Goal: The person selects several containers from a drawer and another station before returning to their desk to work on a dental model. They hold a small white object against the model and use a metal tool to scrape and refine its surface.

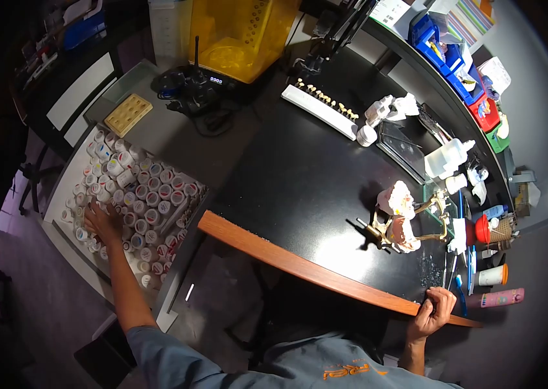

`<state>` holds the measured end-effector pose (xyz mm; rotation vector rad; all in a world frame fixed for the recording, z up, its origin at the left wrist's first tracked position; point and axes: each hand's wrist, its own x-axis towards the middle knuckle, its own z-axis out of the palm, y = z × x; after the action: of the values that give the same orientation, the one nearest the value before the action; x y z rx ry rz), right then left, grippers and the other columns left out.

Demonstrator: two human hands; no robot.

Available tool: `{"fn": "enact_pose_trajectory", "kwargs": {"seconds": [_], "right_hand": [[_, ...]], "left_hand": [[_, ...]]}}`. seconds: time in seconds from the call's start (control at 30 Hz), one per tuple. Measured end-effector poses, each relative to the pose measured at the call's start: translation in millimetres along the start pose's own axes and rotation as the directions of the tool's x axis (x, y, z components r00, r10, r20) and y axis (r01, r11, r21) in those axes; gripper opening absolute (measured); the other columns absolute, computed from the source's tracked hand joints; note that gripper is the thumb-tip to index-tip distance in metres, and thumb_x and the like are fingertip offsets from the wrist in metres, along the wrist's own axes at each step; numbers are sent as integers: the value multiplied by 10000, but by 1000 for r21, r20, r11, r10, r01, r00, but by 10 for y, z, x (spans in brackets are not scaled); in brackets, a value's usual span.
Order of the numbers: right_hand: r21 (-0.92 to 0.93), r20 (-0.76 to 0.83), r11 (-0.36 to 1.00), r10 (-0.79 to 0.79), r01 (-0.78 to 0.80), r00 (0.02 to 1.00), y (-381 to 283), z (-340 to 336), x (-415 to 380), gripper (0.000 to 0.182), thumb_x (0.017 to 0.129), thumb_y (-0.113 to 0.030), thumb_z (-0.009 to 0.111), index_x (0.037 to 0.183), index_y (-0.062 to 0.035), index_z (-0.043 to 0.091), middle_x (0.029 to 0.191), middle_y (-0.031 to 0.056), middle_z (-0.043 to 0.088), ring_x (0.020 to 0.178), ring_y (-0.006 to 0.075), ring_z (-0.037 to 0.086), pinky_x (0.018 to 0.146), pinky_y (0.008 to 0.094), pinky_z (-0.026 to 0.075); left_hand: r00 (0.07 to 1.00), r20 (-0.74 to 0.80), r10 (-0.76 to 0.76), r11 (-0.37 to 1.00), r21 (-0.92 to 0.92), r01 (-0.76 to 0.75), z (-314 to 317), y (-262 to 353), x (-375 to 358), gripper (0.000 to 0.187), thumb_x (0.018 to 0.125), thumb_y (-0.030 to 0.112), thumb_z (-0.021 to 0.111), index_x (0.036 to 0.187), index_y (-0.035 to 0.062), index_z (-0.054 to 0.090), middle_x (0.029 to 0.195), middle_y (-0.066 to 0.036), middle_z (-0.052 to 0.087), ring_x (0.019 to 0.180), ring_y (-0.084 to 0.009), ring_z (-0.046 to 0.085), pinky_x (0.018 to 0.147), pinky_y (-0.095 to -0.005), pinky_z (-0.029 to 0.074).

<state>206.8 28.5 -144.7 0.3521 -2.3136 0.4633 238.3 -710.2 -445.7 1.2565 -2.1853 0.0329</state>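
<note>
My left hand reaches into an open drawer on the left, its fingers apart over the jars. Small white jars crowd the drawer, many with red-ringed or marked lids. Whether the fingertips touch a jar is hard to see. At the right, my right hand rests by the wooden edge of the black bench, fingers curled closed; what they hold, if anything, is hidden. Beyond it on the bench stands a dental articulator with plaster tooth models mounted in it.
A white strip of tooth shade samples lies toward the back. A plastic bottle, brushes and a pink tube line the bench's right side. Blue bins sit on a shelf. Behind the drawer are a yellow tray and an amber box.
</note>
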Motion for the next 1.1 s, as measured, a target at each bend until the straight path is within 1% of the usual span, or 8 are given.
{"fn": "enact_pose_trajectory", "kwargs": {"seconds": [0.33,0.57,0.67,0.7,0.83,0.93,1.03,1.1], "right_hand": [[-8,19,1000,-5,5,1000,14,-17,-8,134,829,-34,550,891,29,650,933,143,620,937,266,548,825,373,465],[-4,50,1000,-22,22,999,31,-35,-14,123,858,-6,544,911,44,643,977,160,593,957,260,550,843,361,481],[-7,49,1000,-21,21,999,5,-31,-5,121,854,-2,545,908,40,644,968,158,603,955,262,552,841,366,480],[-10,48,1000,-23,23,999,2,-33,1,120,852,-1,545,907,38,644,965,157,607,954,263,552,840,367,480],[-26,10,1000,-1,2,1000,-11,-11,11,157,793,-42,543,878,23,657,914,156,635,912,280,556,805,392,460],[-22,8,1000,2,-2,1000,-21,-5,13,163,785,-39,539,876,24,658,909,157,636,911,283,556,808,392,461],[-20,12,1000,0,1,1000,5,-11,5,167,789,-39,542,887,25,661,928,159,637,916,282,556,814,388,458],[-38,36,999,-11,13,999,47,-35,-15,174,797,-42,551,913,26,662,985,162,639,936,275,560,820,379,452]], "left_hand": [[995,95,39,999,21,-41,-175,-262,-214,495,1015,255,664,1464,89,537,1473,-217,458,1391,-411,390,1155,-552,302],[983,82,166,976,-155,-152,-164,-391,-297,506,996,182,660,1475,87,525,1477,-232,462,1384,-433,411,1149,-555,316],[969,8,246,924,-303,-232,-312,-120,-255,486,994,163,652,1460,85,536,1450,-228,487,1369,-437,439,1147,-551,325],[955,-49,294,908,-299,-294,-339,-41,-240,466,979,123,667,1430,75,559,1415,-217,511,1352,-437,466,1139,-542,346],[955,-28,296,838,-473,-274,-407,296,-284,452,944,47,694,1383,55,589,1412,-216,508,1339,-432,485,1118,-530,392],[963,-31,268,811,-532,-243,-493,559,-333,393,942,33,687,1331,46,632,1390,-197,534,1338,-406,495,1113,-517,400],[938,4,348,804,-516,-296,-796,840,-357,309,935,16,684,1244,24,679,1277,-188,621,1239,-392,582,1054,-482,460],[972,33,231,747,-646,-156,-1147,1156,-462,266,933,11,683,1199,16,696,1182,-183,666,1125,-382,641,986,-448,502]]}}
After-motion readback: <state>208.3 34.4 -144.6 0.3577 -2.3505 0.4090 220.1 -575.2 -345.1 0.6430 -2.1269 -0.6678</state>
